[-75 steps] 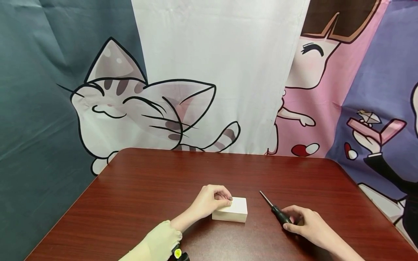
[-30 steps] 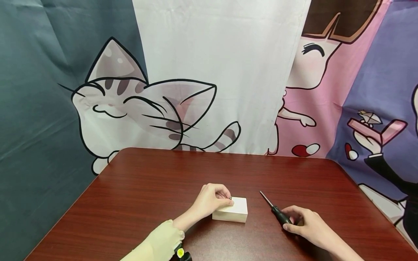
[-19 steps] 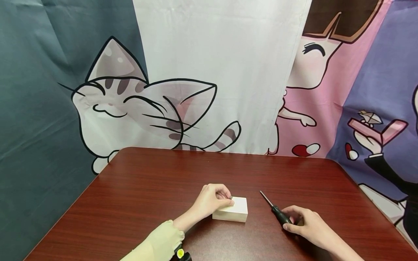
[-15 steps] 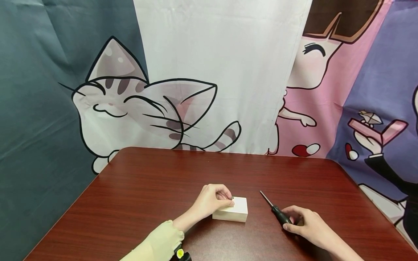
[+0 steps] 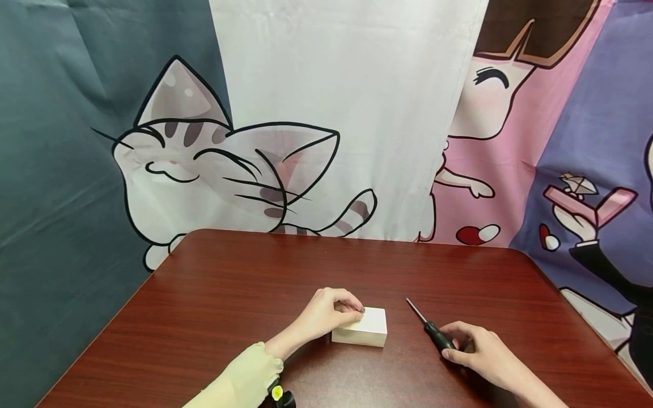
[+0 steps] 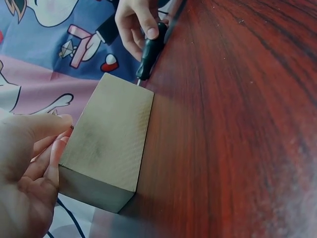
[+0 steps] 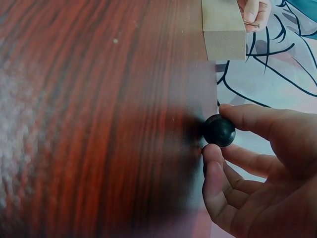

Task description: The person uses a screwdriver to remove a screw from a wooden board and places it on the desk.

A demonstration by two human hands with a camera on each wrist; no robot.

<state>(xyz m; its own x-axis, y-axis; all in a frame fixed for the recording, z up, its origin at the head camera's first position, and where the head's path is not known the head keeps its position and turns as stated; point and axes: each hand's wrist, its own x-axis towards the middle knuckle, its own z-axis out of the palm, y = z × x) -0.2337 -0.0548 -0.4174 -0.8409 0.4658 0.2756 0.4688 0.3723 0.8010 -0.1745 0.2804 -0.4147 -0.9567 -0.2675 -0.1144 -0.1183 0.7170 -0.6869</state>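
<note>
A pale wooden block (image 5: 374, 322) lies on the table at the middle front in the head view. Over its top face my left hand (image 5: 322, 313) pinches a small metal screw (image 7: 251, 24) between thumb and fingertips; in the head view only the screw's head shows past them. Farther right, my right hand (image 5: 482, 351) holds a screwdriver (image 5: 435, 335) by its black handle, low at the tabletop, with the shaft angled away toward the back left. The right wrist view shows the rounded end of that handle between thumb and fingers.
The reddish-brown wooden table (image 5: 245, 283) has rounded far corners. Behind it hangs a printed cloth backdrop (image 5: 347, 68) with a cartoon cat. A dark wrist strap with a yellow-green dot (image 5: 277, 392) sits below the left sleeve (image 5: 240, 374).
My left thumb and wrist have shifted slightly, with the forearm drawn a little to the left, while the fingers stay on the screw. The block, right hand and screwdriver keep their places.
</note>
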